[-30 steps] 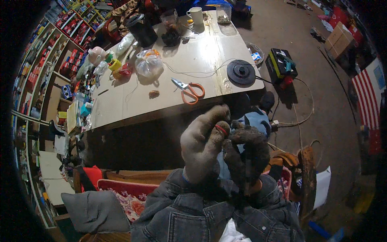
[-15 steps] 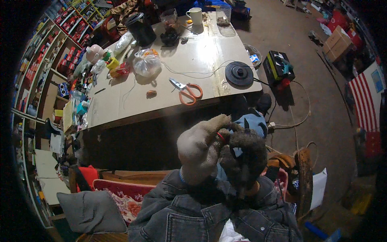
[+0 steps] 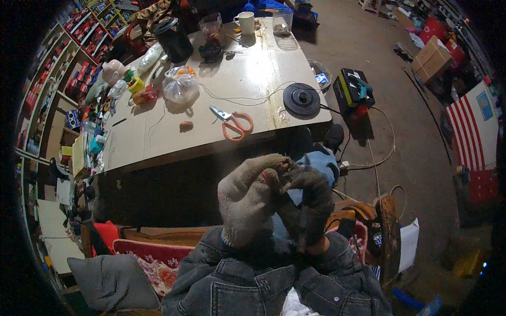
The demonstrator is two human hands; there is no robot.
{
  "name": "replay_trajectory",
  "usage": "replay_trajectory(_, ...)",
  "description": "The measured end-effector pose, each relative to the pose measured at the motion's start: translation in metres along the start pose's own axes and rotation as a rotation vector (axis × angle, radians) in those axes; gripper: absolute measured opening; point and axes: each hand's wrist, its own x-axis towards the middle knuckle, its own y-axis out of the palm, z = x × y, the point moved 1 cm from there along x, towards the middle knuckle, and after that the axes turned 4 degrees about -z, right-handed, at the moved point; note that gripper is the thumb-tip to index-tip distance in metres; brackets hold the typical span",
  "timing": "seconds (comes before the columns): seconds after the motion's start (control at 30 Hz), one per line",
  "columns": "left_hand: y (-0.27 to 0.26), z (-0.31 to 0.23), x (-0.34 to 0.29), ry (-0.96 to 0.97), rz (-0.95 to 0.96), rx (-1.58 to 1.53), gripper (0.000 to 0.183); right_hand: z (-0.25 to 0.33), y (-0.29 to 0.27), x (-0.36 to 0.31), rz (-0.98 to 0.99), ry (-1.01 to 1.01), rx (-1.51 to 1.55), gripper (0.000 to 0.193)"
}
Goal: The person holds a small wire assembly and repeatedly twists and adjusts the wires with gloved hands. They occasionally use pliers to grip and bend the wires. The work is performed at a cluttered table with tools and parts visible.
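My left hand (image 3: pixel 245 200), in a light knitted work glove, is closed with thumb and fingers pinched together. My right hand (image 3: pixel 311 203), in a darker, dirtier glove, is curled closed against it, with the fingertips of both meeting above my lap. A small reddish spot shows at the left thumb; whatever the fingers pinch is too small and hidden to name. Beyond the hands, on the table (image 3: pixel 195 124), lie scissors (image 3: pixel 232 121) with orange handles and a small brown lump (image 3: pixel 186 126).
The table also bears a tied plastic bag (image 3: pixel 181 87), a round black electric base (image 3: pixel 301 99), a white mug (image 3: pixel 245 23) and a black canister (image 3: pixel 173 41). A black-and-yellow box (image 3: pixel 354 90) and cables stand on the floor to the right. Shelves line the left.
Both hands stay together, fingertips now pressed closer. The red bit between them shows less, and the dark pointed tip above the right hand is out of sight. The whole view has shifted slightly.
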Motion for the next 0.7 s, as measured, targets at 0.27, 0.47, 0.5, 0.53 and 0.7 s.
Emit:
replay_trajectory(0.27,-0.006,-0.006,-0.004,0.211,0.034,0.273,0.025,0.001,-0.021,0.003,-0.104,-0.103,-0.028,0.021)
replay_trajectory(0.47,-0.005,-0.01,-0.007,0.231,0.022,0.428,0.023,-0.008,-0.029,-0.003,-0.135,-0.146,-0.024,0.021)
replay_trajectory(0.5,-0.005,-0.01,-0.006,0.191,0.026,0.416,0.022,-0.008,-0.031,-0.004,-0.147,-0.153,-0.028,0.021)
replay_trajectory(0.53,-0.006,-0.009,-0.005,0.196,0.031,0.415,0.022,-0.008,-0.035,-0.005,-0.151,-0.169,-0.04,0.021)
replay_trajectory(0.7,-0.007,-0.007,-0.004,0.16,0.042,0.381,0.018,-0.001,-0.052,-0.012,-0.104,-0.235,-0.136,0.022)
